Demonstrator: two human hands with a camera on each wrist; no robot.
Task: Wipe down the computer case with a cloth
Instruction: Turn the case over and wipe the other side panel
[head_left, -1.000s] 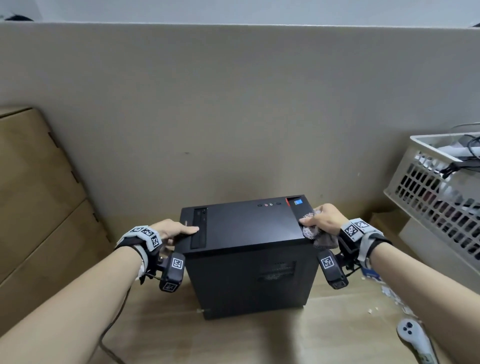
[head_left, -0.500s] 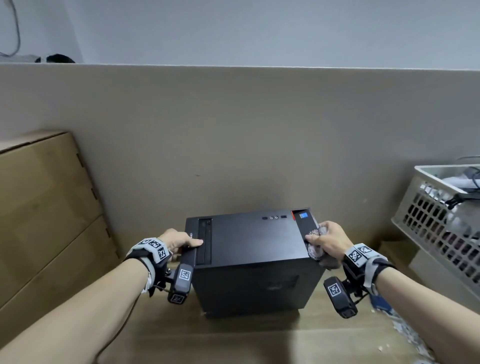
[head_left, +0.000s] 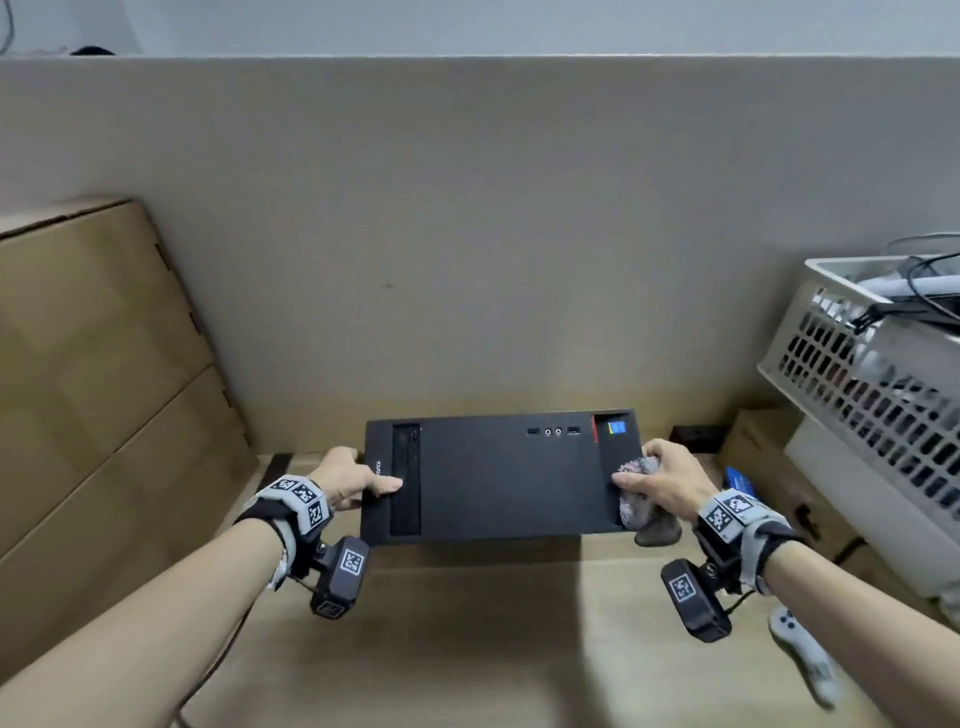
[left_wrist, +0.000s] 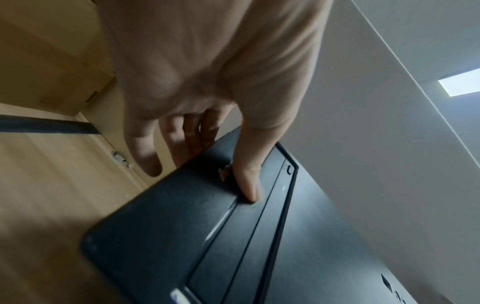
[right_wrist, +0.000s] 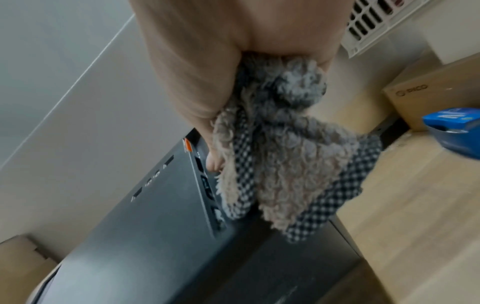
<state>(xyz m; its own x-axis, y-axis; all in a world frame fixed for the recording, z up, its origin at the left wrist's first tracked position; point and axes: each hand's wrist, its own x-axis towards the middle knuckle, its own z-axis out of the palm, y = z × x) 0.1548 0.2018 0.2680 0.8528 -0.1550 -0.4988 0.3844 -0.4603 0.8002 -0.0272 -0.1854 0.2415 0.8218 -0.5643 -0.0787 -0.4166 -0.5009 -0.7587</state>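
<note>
Black plastic front panel of the computer case (head_left: 498, 478) faces up at the camera, and the case sits right between the two hands, which are well apart, one on each short end. The left hand (head_left: 345, 478) grips the end by the drive bay: thumb lies flat on top of the panel next to the bay, and in the left wrist view the other fingers (left_wrist: 145, 152) curl down around the edge to the side of the case. The right hand (head_left: 667, 486) is clamped on the opposite end, near the red stripe and blue sticker, with a fuzzy grey checked cloth (right_wrist: 280, 156) bunched in its palm. Its thumb presses onto the panel edge, and the loose end of the cloth hangs down past the side of the case. Both forearms reach forward, roughly level, wrists turned inward toward the case. Can't tell whether the case's underside touches the wooden worktop (head_left: 467, 649) or is lifted clear. Beyond the right hand there's a white plastic basket (head_left: 857, 395) with cables in it; out past the left hand, cardboard boxes (head_left: 93, 374).
</note>
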